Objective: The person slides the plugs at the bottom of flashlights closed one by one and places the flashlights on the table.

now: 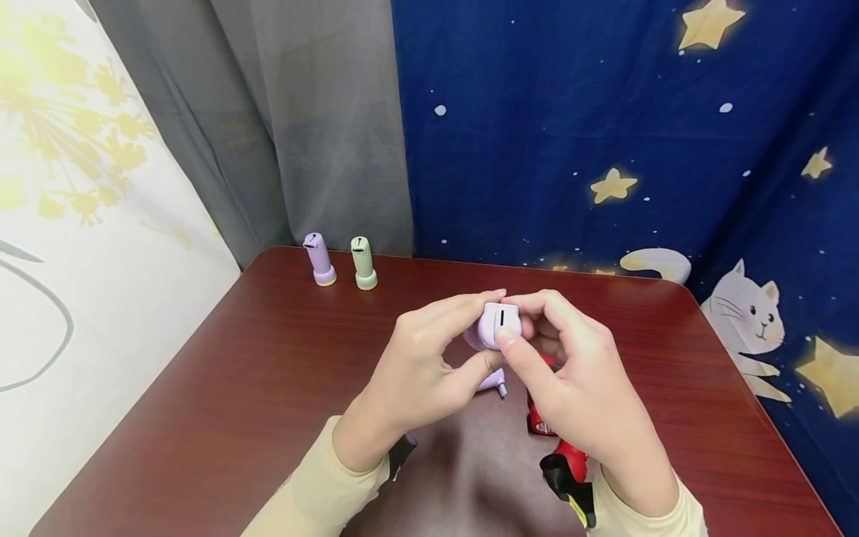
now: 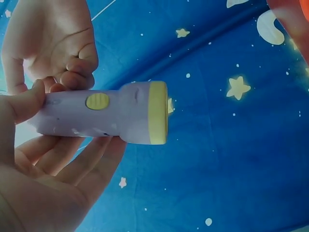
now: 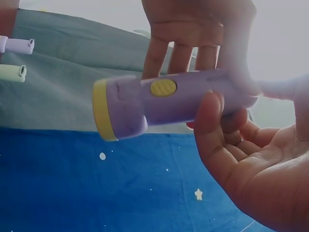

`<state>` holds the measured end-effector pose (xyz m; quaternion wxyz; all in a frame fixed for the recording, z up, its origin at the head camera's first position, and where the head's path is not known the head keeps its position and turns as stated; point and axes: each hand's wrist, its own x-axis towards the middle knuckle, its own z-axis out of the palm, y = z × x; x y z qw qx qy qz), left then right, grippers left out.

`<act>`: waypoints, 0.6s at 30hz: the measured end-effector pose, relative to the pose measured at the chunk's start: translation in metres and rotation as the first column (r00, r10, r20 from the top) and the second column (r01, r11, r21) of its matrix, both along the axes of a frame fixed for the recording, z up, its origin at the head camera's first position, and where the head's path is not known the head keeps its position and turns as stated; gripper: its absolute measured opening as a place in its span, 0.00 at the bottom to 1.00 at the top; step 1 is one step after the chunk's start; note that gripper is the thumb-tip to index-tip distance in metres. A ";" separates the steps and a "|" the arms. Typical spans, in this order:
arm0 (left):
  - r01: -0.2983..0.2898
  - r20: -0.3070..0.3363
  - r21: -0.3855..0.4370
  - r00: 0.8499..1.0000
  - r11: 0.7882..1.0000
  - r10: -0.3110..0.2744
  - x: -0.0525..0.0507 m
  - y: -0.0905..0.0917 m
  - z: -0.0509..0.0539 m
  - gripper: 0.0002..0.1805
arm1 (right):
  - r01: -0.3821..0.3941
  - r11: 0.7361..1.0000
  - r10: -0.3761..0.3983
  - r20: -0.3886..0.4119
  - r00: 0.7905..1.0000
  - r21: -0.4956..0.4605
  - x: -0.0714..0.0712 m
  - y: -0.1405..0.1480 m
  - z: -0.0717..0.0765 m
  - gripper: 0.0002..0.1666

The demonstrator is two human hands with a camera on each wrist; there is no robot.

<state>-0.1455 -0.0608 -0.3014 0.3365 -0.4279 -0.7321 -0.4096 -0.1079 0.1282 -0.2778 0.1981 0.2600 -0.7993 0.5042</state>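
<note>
A lilac toy flashlight [image 1: 493, 317] is held above the table by both hands, its slotted tail end facing the head camera. The left wrist view shows its yellow slide switch and yellow lens rim; the flashlight body [image 2: 72, 113] lies level there. My left hand [image 1: 429, 365] grips the body, with the thumb on one side and fingers on the other. My right hand [image 1: 584, 380] pinches the tail end, its thumb on the end face beside the dark slot. In the right wrist view, the flashlight [image 3: 188, 101] points left, and bright glare washes out the upper right.
A lilac flashlight [image 1: 320, 261] and a green flashlight [image 1: 364, 265] stand upright at the table's back left. Under the hands lie a lilac piece with a metal tip [image 1: 495, 380] and a red-and-black object [image 1: 570, 456], both partly hidden. Curtains hang behind the table [image 1: 268, 388].
</note>
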 end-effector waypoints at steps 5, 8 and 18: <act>-0.014 0.004 -0.007 1.000 1.000 0.014 0.000 -0.001 0.000 0.25 | 0.032 0.999 -0.033 0.080 0.996 0.015 -0.001 -0.001 0.001 0.15; -0.048 0.034 -0.043 0.998 0.998 0.049 0.000 -0.002 0.000 0.21 | 0.085 0.995 -0.090 0.155 0.984 0.043 -0.003 -0.005 0.001 0.18; -0.159 0.147 -0.154 0.972 0.975 0.182 0.002 -0.001 -0.001 0.20 | 0.136 0.989 -0.147 0.242 0.959 0.063 -0.010 -0.007 -0.003 0.22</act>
